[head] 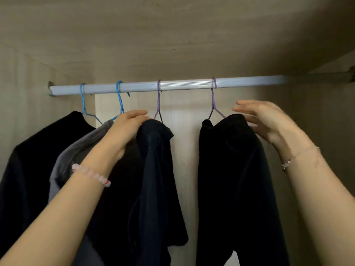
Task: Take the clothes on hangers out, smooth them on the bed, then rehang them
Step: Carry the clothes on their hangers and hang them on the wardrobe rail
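Below the rail (172,85), left hand (126,127) fingers grip a navy garment (155,169); right hand (269,121) fingers spread wide beside a black garment (234,179).

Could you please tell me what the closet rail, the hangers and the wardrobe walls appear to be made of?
Rail: probably metal, pale with a ribbed, satin sheen along its length. Hangers, blue and purple: thin wire, seemingly plastic-coated, judging by the uniform matte colour. Wardrobe wall: wood-look board, likely laminate, with faint grain and a matte surface.
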{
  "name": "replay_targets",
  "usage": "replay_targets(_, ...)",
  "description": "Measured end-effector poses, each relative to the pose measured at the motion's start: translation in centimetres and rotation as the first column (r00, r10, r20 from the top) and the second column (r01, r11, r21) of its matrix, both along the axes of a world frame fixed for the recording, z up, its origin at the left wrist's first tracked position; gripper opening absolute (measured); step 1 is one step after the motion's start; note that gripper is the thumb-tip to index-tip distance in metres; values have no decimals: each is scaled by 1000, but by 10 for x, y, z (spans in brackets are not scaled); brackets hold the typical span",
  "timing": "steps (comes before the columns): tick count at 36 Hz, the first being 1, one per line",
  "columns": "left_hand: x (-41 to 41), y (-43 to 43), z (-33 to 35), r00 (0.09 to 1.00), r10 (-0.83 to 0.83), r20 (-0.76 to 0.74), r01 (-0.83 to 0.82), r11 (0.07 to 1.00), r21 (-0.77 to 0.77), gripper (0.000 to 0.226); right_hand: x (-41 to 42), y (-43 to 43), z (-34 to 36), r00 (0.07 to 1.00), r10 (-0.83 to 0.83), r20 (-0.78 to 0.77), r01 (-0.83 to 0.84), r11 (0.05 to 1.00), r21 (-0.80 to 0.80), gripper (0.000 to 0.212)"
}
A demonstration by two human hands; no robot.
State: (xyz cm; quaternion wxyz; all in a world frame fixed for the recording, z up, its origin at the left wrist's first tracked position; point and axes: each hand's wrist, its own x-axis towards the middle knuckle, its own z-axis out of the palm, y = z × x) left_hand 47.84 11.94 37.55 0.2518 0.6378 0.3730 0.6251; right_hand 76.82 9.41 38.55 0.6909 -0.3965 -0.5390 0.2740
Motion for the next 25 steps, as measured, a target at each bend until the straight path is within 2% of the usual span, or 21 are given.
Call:
replay_targets(3, -3, -19, -15, 999, 23, 31, -25, 998, 58, 16, -9, -21, -11, 996, -78, 52, 71, 991, 117, 20)
replay_targets(6, -2, -38, -33, 1000, 9, 12, -10, 996, 87, 12, -30, -37, -21, 947, -238, 215, 183, 951, 248, 27)
replay_targets(9, 4, -53, -50, 997, -75, 18, 74, 997, 37, 27, -50, -52, -32, 769, -448, 456, 309, 885, 348, 38)
replay_targets(11, 9, -60, -61, 991, -132, -10, 133, 991, 26, 32, -61, -60, -40, 641, -520, 565, 350, 852, 388, 44)
replay_targets(16, 10, -62, -78, 980, -119, -160, 130, 989, 64, 53, -90, -72, -56, 473, -626, 620, 419, 779, 467, 41)
replay_targets(18, 0, -63, -76, 965, -38, -261, 65, 993, 94, 59, -106, -79, -53, 486, -641, 595, 416, 768, 487, 37)
replay_targets(20, -15, -68, -69, 928, 101, -358, -17, 973, 229, 51, -123, -83, -46, 513, -628, 585, 398, 778, 487, 34)
replay_targets(23, -40, -80, -51, 836, 361, -413, -131, 862, 490, 35, -149, -82, -36, 523, -584, 621, 372, 812, 450, 38)
replay_targets(25, -56, -81, -37, 727, 550, -412, -255, 772, 582, 33, -164, -75, -31, 527, -507, 682, 362, 860, 359, 47)
